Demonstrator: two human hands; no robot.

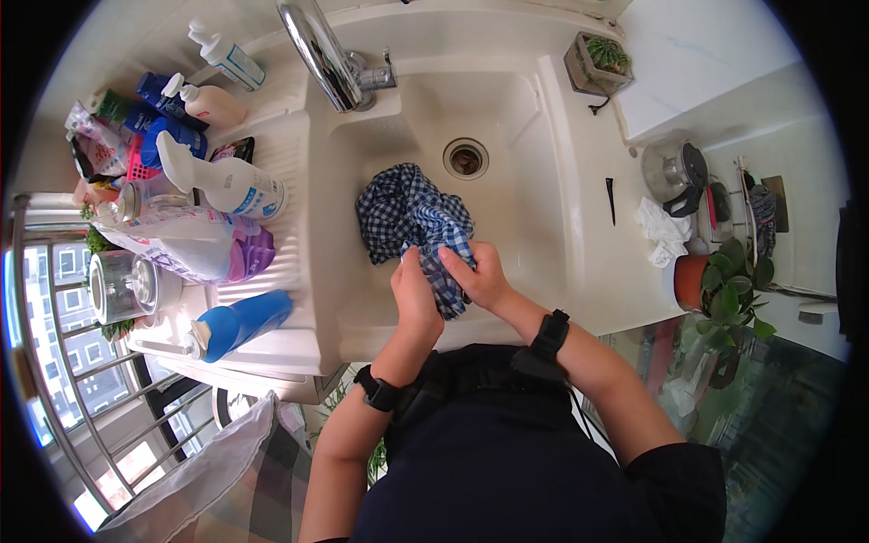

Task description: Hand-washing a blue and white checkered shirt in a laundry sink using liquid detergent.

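A bunched blue-and-white checked cloth lies in the white sink, left of the drain. Its near end is lifted between my two hands. My left hand is closed on the near left edge of the cloth, thumb up. On the right side, my right hand pinches a fold of the same cloth, with the thumb on top. Part of the fabric hangs below and between the hands. The fingertips under the cloth are hidden.
A chrome faucet rises at the sink's back left. Left on the ribbed drainboard stand a white spray bottle, a purple-white bag, a blue bottle and several pump bottles. At right are a potted cactus, crumpled tissue and a leafy plant.
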